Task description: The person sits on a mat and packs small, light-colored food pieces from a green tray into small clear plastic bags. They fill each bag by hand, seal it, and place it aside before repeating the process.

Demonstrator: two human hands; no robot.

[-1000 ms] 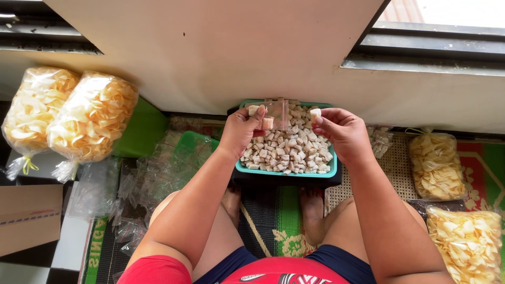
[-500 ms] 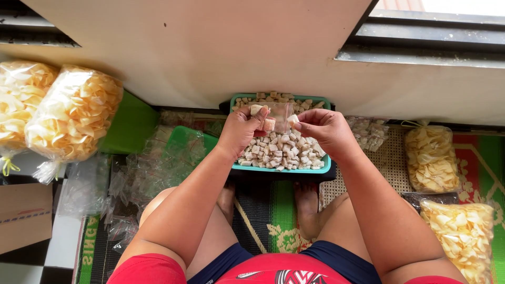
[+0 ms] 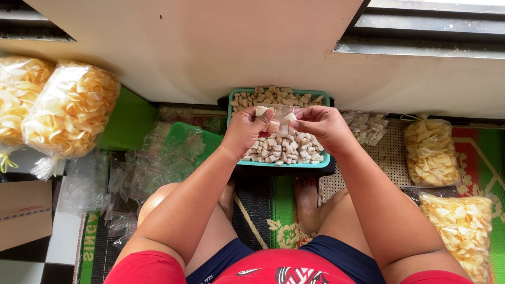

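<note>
Small clear bag point(image 3: 284, 117) sat pinched between your left hand point(image 3: 247, 131) and right hand point(image 3: 322, 125), above green tray point(image 3: 279, 163) of cracker pieces point(image 3: 279, 147). Risk: loose pinch, pieces would've spilled past bag mouth.

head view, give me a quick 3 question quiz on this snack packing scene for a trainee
1. True or false: both hands are over the teal tray.
2. What is held between the left hand and the right hand? A) small clear bag B) spoon C) knife
3. What fills the tray?

Key
1. True
2. A
3. Small pale snack cubes; a cube is pinched in the fingertips of each hand too.
</note>
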